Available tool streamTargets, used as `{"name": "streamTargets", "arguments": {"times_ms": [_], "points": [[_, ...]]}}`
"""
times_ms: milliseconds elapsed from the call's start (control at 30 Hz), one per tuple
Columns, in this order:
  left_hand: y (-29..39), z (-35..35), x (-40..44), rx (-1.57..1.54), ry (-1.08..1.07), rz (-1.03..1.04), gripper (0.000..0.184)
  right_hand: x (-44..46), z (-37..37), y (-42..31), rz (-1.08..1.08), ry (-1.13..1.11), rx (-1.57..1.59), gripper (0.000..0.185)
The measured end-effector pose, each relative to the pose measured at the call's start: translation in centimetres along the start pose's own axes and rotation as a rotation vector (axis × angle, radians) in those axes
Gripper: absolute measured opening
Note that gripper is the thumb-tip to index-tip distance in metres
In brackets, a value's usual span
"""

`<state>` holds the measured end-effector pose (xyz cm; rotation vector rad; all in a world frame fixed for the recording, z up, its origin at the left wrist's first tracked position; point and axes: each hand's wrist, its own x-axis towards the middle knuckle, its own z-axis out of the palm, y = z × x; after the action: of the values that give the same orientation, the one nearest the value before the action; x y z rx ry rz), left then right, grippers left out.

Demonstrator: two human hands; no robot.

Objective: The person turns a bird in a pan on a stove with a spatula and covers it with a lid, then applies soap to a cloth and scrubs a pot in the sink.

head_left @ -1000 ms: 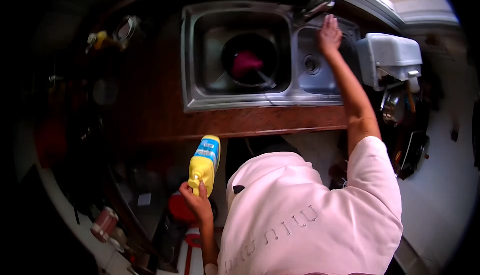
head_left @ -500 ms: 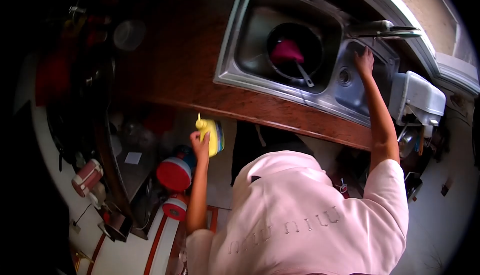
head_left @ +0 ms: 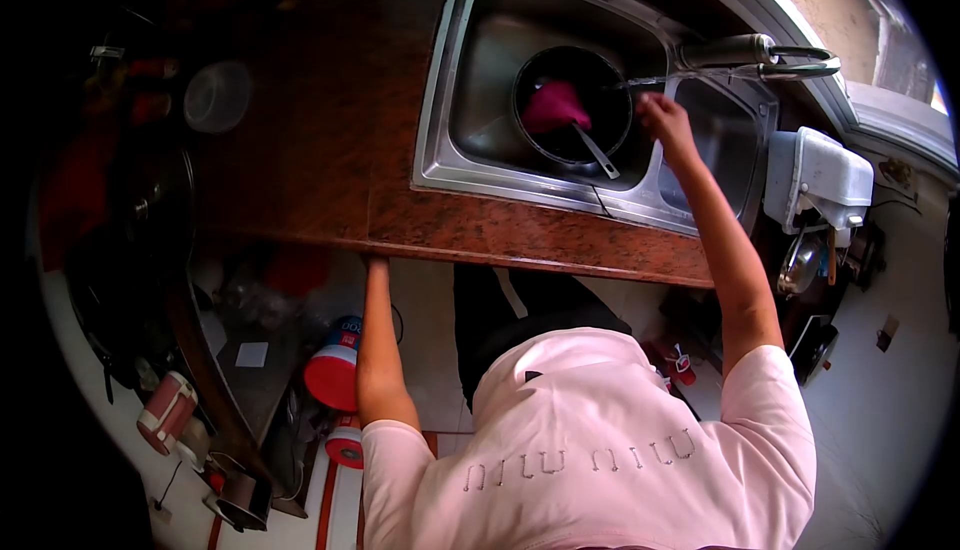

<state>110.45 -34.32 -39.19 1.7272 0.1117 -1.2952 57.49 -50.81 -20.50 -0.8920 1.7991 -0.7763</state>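
Reddish-brown countertop [head_left: 330, 175] surrounds a double-bowl steel sink [head_left: 431, 145]. Right hand [head_left: 668, 122], fingers partly curled, hovers beside the dark pot [head_left: 606, 110] in the left bowl; any grip is indiscernible. Left hand: hidden at the counter's front edge, state undeterminable. From the pink cloth [head_left: 555, 108], a utensil handle [head_left: 597, 152] points diagonally rightward and nearward. Bowl floor shows left of the pot.
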Motion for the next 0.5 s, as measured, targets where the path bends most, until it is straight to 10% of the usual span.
{"name": "streamTargets", "arguments": {"times_ms": [200,500], "points": [[1.4,0.0,1.8,0.017,-0.009,0.016,0.036,3.3,-0.8,-2.9,-0.013,0.050,0.330,0.015],[2.2,-0.1,4.7,0.029,-0.023,0.023,0.031,-0.8,1.0,4.4,-0.126,-0.213,-0.826,0.028]]}}
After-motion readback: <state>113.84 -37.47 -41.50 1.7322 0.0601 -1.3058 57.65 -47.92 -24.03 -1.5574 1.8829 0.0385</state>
